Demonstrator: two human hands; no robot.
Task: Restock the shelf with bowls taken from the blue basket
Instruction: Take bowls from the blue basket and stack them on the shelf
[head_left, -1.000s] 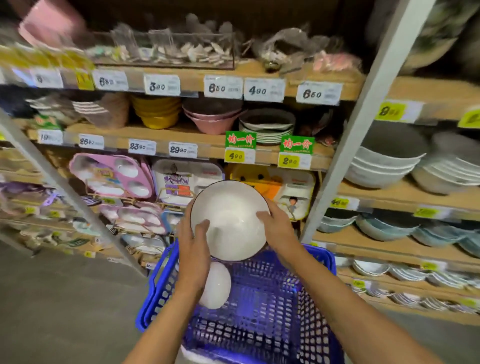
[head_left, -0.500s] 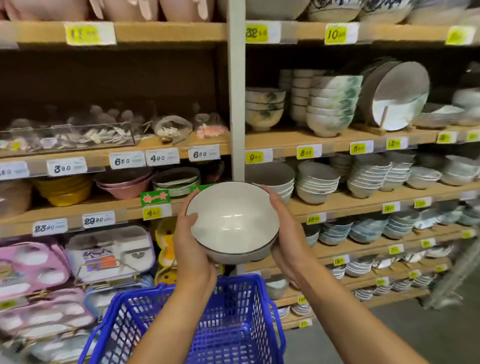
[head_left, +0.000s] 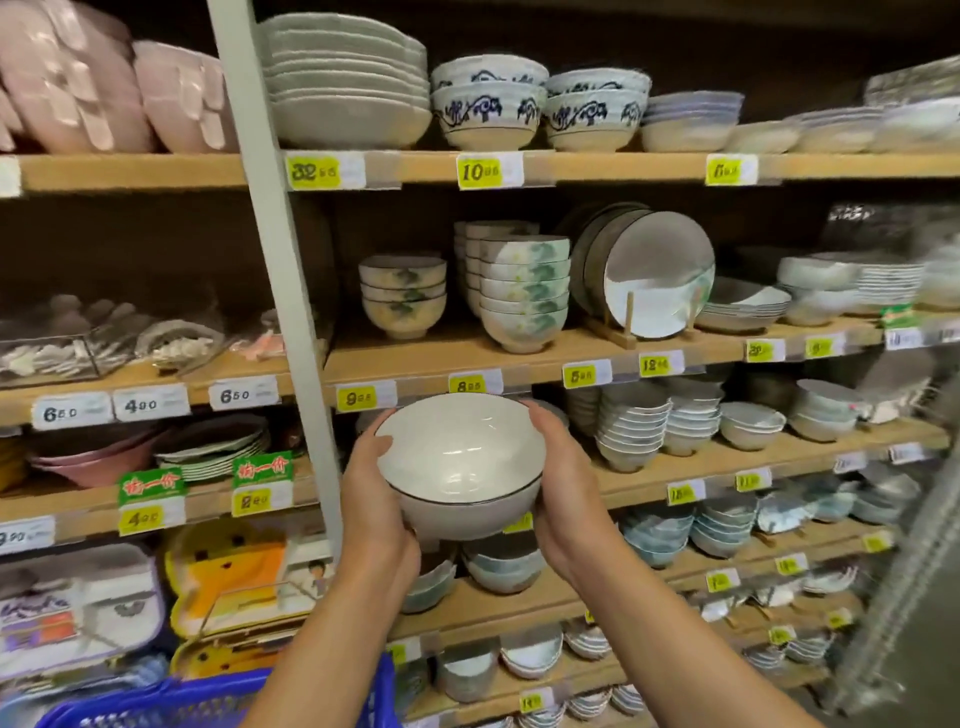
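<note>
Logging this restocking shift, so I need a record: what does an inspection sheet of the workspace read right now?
Surface: wooden shelf boards, yellow price tags on front edges.
Job's things: white bowl, dark-rimmed, held before the shelves; blue basket at bottom edge.
Clutter: stacked green-patterned bowls, plates stood upright.
Hands: left hand and right hand each grip one side of the bowl.
Cables: nothing seen.
Surroundings: grey upright post; pink dishes top left.
</note>
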